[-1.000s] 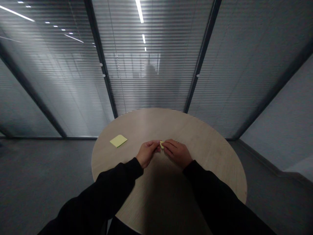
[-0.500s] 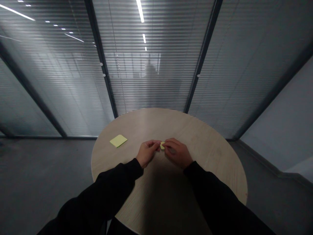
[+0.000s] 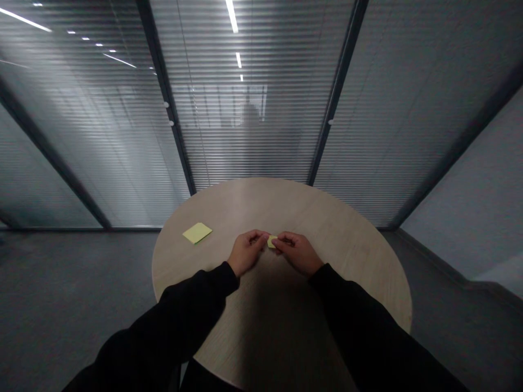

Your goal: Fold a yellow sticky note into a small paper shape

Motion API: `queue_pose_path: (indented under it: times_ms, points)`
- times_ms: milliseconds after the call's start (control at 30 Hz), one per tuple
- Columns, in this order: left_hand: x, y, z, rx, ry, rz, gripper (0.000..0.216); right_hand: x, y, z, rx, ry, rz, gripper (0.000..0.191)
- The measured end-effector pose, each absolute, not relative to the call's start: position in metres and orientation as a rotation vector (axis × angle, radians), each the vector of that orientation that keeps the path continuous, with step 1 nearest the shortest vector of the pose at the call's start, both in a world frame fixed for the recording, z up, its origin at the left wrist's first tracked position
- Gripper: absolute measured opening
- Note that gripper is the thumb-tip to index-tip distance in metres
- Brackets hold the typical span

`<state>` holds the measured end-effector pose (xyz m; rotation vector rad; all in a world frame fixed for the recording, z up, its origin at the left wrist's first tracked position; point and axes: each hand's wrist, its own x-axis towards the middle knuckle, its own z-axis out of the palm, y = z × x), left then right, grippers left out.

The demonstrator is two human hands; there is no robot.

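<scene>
My left hand [image 3: 247,252] and my right hand [image 3: 297,253] meet above the middle of a round pale wood table [image 3: 327,228]. Between their fingertips is a small piece of yellow paper [image 3: 272,242], apparently folded, with its edges partly hidden by my fingers. Both hands appear to pinch it, just above the tabletop. A flat square yellow sticky note [image 3: 197,233] lies on the table to the left of my hands, out of their reach by a hand's width or more.
Black sleeves [image 3: 171,321] cover both my forearms and cross the table's near edge. Beyond the far rim stand glass partitions [image 3: 249,120] with horizontal blinds and dark frames. A grey floor surrounds the table.
The small yellow paper shows a little more between my fingertips. My hands have shifted only slightly, and the square note has not moved on the table.
</scene>
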<state>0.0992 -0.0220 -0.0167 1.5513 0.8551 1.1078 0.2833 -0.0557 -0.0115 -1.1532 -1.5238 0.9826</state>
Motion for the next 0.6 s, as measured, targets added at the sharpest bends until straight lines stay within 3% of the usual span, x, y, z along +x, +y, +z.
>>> queue_pose_path:
  times_ms: [300,600]
  points:
    - [0.1021,-0.0246,-0.0188,1.381,0.786,1.031,0.045,0.2842,-0.0568,-0.0102,-1.223,-1.579,0.907,0.037]
    - [0.099,-0.0173,-0.0242,1.677,0.959,1.074,0.036,0.2802,-0.0596,-0.008,-1.259,-1.631,0.915,0.033]
